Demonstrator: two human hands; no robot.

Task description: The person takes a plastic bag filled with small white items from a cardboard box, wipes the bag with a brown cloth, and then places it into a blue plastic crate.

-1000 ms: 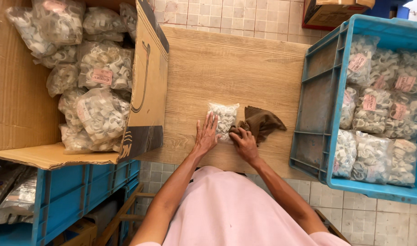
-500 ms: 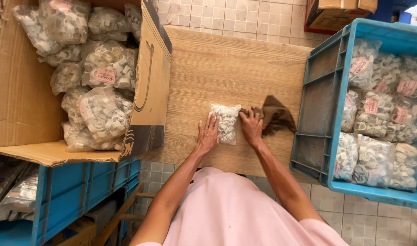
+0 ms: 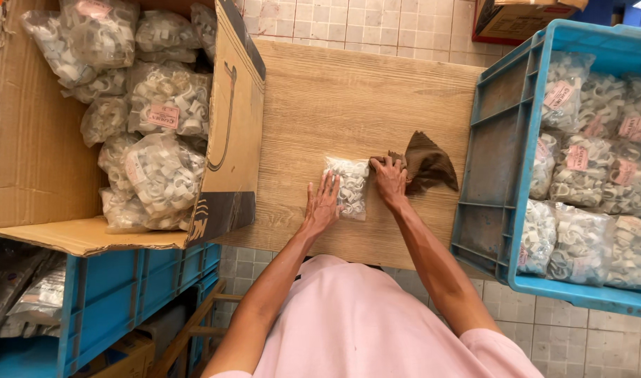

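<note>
Flat on the wooden worktop (image 3: 348, 91), near its front edge and about midway across, lies a small clear plastic bag (image 3: 348, 185) packed with white clip-like pieces. The left hand (image 3: 324, 203) rests on the bag's left edge with its fingers (image 3: 327, 183) spread and flat, pressing rather than gripping. The right hand (image 3: 390, 180) lies along the bag's right side, fingers extended and loosely open, their tips reaching a crumpled brown cloth (image 3: 425, 164) that sits just right of the bag; whether the thumb pinches the cloth is hard to tell from this angle.

Judging by its look, the bag is light and soft-walled, with hard, loose contents that will shift and bulge when lifted. The film is probably slick, so a hold across the middle or at the sealed end would be steadier than a pinch at a corner. It does not seem fragile.

The worktop is pale wood grain, smooth and level. On the left an open cardboard box (image 3: 33, 161) holds many similar bags; on the right a blue plastic crate (image 3: 495, 175) holds more, laid in rows. Below the box stand other blue crates (image 3: 117, 294). The floor (image 3: 376, 21) is light tile, and another carton (image 3: 523, 17) sits at the far right.
</note>
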